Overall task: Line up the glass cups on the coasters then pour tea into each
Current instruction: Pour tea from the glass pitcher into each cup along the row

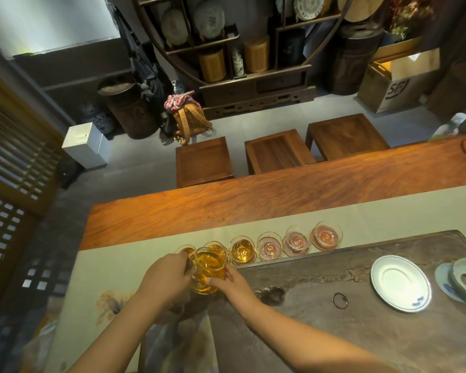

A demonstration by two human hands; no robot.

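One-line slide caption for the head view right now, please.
Both hands, left and right, tip a tea-filled clear glass pitcher over six glass cups; three hold amber tea.

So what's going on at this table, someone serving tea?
Yes. A person holds a glass pitcher of amber tea, left hand at its handle, right hand steadying its side. Six glass cups stand in a row on coasters. The three on the left hold tea; the three on the right look empty.
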